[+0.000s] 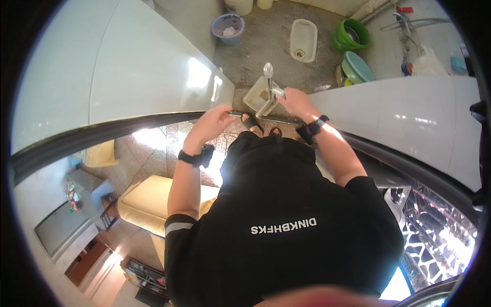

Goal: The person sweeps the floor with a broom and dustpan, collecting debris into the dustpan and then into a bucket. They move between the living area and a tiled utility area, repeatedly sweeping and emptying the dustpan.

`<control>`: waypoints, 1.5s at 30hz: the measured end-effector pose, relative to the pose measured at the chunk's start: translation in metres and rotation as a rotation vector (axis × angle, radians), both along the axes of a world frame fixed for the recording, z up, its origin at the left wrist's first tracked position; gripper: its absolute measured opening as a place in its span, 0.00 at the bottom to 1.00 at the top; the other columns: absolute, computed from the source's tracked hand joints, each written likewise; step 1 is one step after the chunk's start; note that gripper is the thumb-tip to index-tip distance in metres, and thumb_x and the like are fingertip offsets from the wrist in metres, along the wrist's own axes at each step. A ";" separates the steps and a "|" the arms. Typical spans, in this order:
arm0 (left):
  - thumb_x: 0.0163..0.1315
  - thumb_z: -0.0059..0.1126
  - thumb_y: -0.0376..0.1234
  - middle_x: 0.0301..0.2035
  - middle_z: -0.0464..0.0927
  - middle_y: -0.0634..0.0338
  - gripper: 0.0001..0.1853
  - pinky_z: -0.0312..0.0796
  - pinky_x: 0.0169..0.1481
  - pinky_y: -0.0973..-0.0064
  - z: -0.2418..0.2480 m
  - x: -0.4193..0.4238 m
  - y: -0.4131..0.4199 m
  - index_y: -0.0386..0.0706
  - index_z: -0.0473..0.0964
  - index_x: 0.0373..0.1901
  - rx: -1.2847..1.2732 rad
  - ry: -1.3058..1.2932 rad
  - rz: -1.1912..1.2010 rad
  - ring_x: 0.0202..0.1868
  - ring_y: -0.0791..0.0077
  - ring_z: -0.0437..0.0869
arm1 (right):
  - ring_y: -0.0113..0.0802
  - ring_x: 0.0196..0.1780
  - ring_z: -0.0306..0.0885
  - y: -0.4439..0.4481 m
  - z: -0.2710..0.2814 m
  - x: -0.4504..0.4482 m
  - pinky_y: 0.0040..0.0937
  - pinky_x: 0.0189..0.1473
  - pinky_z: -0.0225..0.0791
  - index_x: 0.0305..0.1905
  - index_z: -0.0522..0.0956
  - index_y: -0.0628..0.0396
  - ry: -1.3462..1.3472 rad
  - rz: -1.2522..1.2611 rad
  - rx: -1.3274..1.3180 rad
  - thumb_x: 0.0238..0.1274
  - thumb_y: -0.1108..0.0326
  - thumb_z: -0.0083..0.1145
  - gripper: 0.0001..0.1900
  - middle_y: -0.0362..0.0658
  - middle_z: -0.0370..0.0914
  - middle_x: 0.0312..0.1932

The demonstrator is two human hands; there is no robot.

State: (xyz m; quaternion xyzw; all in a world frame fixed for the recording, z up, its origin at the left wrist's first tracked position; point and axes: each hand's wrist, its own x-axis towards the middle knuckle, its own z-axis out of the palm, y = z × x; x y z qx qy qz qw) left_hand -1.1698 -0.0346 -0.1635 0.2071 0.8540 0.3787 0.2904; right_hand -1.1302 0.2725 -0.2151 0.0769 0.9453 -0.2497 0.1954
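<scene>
My right hand (pixel 297 101) is closed around the grey end of a shiny metal fitting (pixel 269 76) with a rounded head; its exact kind is unclear. Below the fitting, a pale rectangular basin (pixel 249 100) with a brown patch stands on the floor. To the left, my left hand (pixel 215 122) pinches a small, slim metal piece (pixel 234 113) between thumb and fingers. Each wrist bears a black strap with a black device. Two feet in black sandals (pixel 251 122) are beneath the hands, by a dark threshold.
Pale panels flank the doorway on the left (pixel 153 69) and right (pixel 402 103). Beyond are a squat toilet (pixel 303 38), a blue bucket (pixel 228 28), a green bucket (pixel 351 36) and a teal basin (pixel 358 67). A yellow-covered piece of furniture (pixel 149 199) stands behind at left.
</scene>
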 end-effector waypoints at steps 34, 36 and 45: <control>0.70 0.45 0.37 0.46 0.79 0.58 0.18 0.72 0.51 0.71 -0.138 0.097 -0.139 0.45 0.70 0.59 -0.011 -0.962 1.114 0.46 0.70 0.80 | 0.55 0.46 0.79 0.006 -0.128 -0.384 0.47 0.49 0.71 0.40 0.81 0.64 -0.110 0.309 -0.085 0.62 0.54 0.50 0.20 0.58 0.81 0.40; 0.70 0.45 0.34 0.46 0.79 0.58 0.17 0.72 0.50 0.72 -0.157 0.088 -0.135 0.45 0.70 0.59 0.019 -0.970 0.890 0.45 0.71 0.80 | 0.55 0.45 0.79 0.013 -0.138 -0.390 0.48 0.47 0.72 0.39 0.81 0.64 -0.137 0.302 -0.099 0.63 0.53 0.49 0.21 0.58 0.81 0.39; 0.67 0.50 0.38 0.41 0.82 0.49 0.17 0.74 0.51 0.64 -0.095 -0.059 -0.001 0.43 0.74 0.55 -0.219 -0.524 0.457 0.45 0.59 0.84 | 0.53 0.30 0.78 0.029 -0.155 -0.345 0.49 0.33 0.70 0.30 0.78 0.67 -0.168 0.148 -0.122 0.67 0.50 0.48 0.26 0.57 0.79 0.27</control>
